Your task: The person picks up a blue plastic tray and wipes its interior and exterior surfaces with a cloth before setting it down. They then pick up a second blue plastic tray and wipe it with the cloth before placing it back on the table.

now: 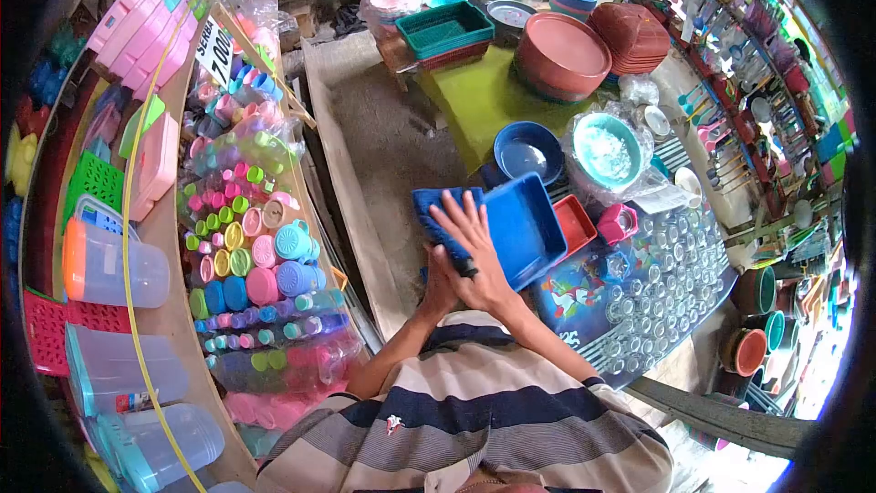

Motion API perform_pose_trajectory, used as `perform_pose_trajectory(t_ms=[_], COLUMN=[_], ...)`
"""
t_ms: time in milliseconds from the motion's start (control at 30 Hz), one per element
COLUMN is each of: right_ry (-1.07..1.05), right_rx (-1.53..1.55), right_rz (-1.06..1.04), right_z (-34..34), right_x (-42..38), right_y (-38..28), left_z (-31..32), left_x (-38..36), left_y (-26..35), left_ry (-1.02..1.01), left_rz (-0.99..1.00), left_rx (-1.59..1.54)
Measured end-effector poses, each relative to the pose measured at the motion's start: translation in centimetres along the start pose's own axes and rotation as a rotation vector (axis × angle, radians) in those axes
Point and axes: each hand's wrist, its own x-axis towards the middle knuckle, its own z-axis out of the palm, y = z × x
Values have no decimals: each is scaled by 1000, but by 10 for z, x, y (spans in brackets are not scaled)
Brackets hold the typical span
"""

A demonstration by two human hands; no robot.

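Observation:
Just left of a blue rectangular tray (522, 230), a dark blue cloth (436, 210) is between my hands. My right hand (472, 251) lies over the cloth with its fingers spread, pressing against it. Below and beside it, my left hand (439, 283) is near the cloth's lower edge; its fingers are mostly hidden behind the right hand. A small black piece (467, 268) shows by the right palm. To the right of the blue tray sits a red tray (573, 225), and above it a round dark blue basin (528, 152).
Glass jars (662, 283) cover the table at right. A wrapped turquoise basin (607, 152), brown tubs (563, 55) and green baskets (444, 30) stand farther back. Colourful bottles (262, 286) fill the left shelf; plastic containers (119, 265) stand beyond.

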Motion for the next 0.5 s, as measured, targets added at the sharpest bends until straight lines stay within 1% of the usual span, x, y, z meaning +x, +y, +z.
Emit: perform_pose_trajectory(t_ms=[67,100,167,200,233,267,300,333,367,400,433,500], right_ry=[-148,-146,-308,-329,-331,-402,-472,-539,-544,-577,-608,-492], right_rx=[117,114,58,28,30,-9,-48,-64,-61,-78,-94,-131], right_rz=[-35,-28,-57,-70,-61,-114,-171,-212,-209,-222,-233,-150], right_z=[3,1,-5,-5,-8,-15,-23,-36,-45,-52,-59,-70], right_x=[-4,-9,-21,-30,-38,-46,-51,-52,-55,-58,-61,-63], right_y=[0,0,0,1,2,4,6,3,4,7,10,33], left_z=[12,18,25,10,-19,-37,-41,-45,-46,-42,-40,-37], left_x=[-1,-1,-3,4,18,30,35,37,36,32,31,31], left_y=[3,5,8,10,13,19,28,36,40,19,21,27], left_ry=[210,313,523,519,302,56,59,203,338,335,332,356], left_rz=[51,75,117,109,-233,-585,-589,-629,-660,-571,-577,-319], left_rx=[-277,-416,-691,-692,-1082,-1444,-1446,-1190,-929,-927,-927,-529])
